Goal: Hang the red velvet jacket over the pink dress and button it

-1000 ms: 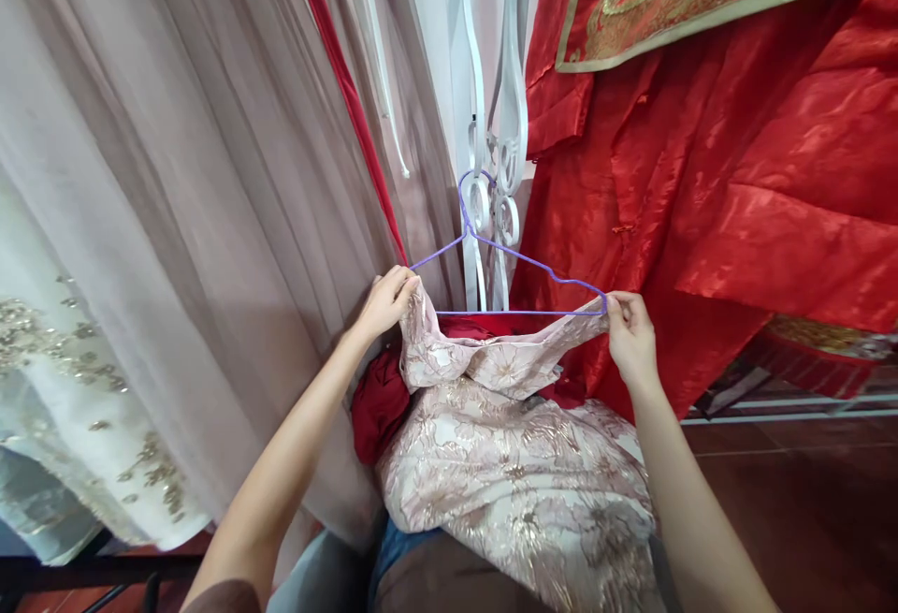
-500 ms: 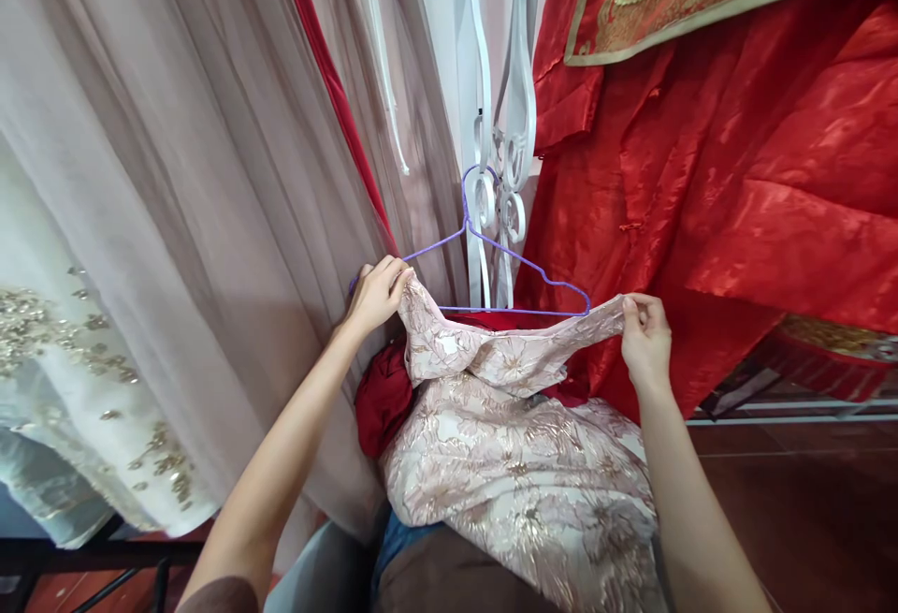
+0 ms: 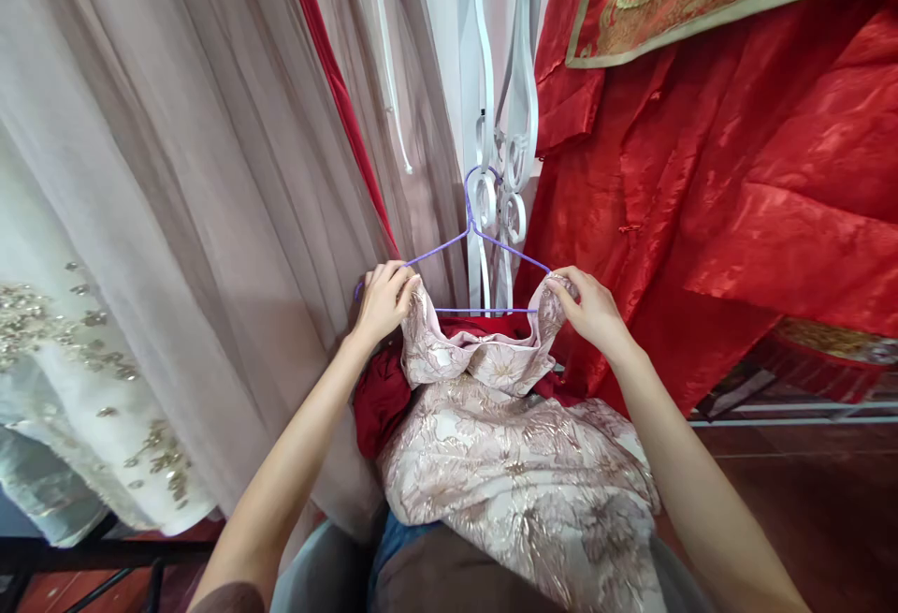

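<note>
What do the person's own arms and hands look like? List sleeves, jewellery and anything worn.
Left hand and right hand are bare, no gloves; no ring, watch or bracelet shows. Both forearms are uncovered. A brown sleeve edge shows high on the left arm, at the picture's bottom edge; no sleeve shows on the right arm.

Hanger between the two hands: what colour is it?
The hanger holding the dress is purple; the head view shows it best.

Half over a purple wire hanger [image 3: 512, 251], a pink brocade dress [image 3: 512, 482], crumpled below.
</note>
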Available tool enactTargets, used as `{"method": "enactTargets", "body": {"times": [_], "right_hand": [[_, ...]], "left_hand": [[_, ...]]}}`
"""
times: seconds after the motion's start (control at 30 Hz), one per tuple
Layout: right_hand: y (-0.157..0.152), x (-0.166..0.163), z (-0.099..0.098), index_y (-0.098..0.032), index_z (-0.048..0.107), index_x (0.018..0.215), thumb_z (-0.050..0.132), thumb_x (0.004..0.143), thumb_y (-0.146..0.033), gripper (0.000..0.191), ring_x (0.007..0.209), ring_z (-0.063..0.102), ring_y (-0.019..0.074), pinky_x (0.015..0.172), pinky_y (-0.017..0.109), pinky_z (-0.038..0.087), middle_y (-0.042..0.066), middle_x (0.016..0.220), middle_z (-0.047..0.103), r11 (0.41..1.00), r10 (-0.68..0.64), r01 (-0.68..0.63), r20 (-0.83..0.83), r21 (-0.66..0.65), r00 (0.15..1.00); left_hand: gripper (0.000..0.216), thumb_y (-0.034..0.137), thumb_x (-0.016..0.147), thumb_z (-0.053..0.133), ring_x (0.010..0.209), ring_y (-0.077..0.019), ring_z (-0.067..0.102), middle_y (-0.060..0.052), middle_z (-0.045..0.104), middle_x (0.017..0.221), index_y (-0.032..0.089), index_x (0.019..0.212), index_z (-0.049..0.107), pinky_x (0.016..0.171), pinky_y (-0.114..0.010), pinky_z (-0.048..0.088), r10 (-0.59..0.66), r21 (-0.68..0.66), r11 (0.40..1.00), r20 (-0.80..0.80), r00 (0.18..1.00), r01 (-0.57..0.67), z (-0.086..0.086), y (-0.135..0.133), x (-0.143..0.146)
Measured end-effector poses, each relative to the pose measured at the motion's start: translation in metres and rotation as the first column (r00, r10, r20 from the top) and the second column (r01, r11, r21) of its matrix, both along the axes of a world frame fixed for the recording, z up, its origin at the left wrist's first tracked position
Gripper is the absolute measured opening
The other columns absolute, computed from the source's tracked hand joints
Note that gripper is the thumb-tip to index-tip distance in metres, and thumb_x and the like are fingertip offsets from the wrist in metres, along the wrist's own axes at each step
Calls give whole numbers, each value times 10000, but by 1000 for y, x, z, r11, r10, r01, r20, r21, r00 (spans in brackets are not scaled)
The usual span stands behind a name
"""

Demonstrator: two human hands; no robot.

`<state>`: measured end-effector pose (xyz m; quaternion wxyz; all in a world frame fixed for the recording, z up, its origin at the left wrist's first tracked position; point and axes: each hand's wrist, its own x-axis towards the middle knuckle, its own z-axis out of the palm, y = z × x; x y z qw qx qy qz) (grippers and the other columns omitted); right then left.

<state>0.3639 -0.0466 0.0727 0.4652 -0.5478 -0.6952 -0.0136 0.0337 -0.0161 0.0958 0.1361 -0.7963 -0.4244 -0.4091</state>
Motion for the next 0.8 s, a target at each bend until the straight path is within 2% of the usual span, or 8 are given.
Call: {"method": "enactTargets", "body": {"times": [0.07,0.13,0.23,0.3,0.37,0.67,0.73,0.8], "right_hand": [[1,4,-4,-233,613,962,441,903,-404,250,875,593,268,800,393,454,79,919,676,1000,-16,16,37,7,999],[5,7,-6,-229,623,957,434,905,-393,256,869,589,274,798,399,455,85,910,678,999,-35,34,41,32,999],[11,8,-6,-232,633,940,452,896,-393,246,854,592,272,791,396,458,82,895,681,998,-36,35,23,48,999],[13,8,-6,-236,637,936,458,894,-397,244,853,597,269,789,392,459,78,892,683,999,-26,25,12,45,1000],[14,7,-6,-237,640,938,460,893,-402,248,852,602,268,780,388,460,77,896,685,999,-17,17,4,35,1000],[12,8,-7,-237,643,940,460,897,-402,250,863,606,263,789,389,459,76,905,689,999,-5,5,6,46,1000],[10,7,-5,-239,645,935,456,900,-398,249,854,602,262,783,390,459,75,901,689,999,-4,3,11,50,1000],[8,5,-3,-242,649,923,458,899,-398,247,836,597,256,780,390,457,71,894,690,998,11,-12,14,54,1000]], "left_hand": [[234,328,933,421,1040,-206,543,-107,556,1100,176,884,592,939,-362,389,27,163,985,172,985,-55,-13,0,-8],[237,320,937,408,1034,-195,550,-131,527,1135,165,897,582,939,-353,401,86,267,942,400,912,-206,-32,-1,-20],[250,336,945,387,912,-179,579,-95,590,936,168,904,567,845,-322,440,211,172,905,614,761,-390,-60,-3,-41],[251,345,943,391,822,-167,587,-70,609,841,170,897,564,779,-298,451,256,85,909,659,707,-408,-73,-4,-53],[246,346,936,404,792,-163,589,-65,622,821,168,889,567,758,-288,452,271,53,912,664,696,-406,-79,-6,-60],[279,355,923,423,780,-163,613,-76,669,823,158,871,613,736,-274,465,265,73,912,648,714,-404,-69,-6,-60],[290,363,917,433,808,-165,627,-80,688,850,157,882,634,753,-272,473,245,72,926,634,733,-371,-58,-6,-57],[301,371,905,453,850,-171,641,-84,707,894,154,896,661,778,-268,480,191,46,963,578,794,-265,-38,-6,-51]]}}
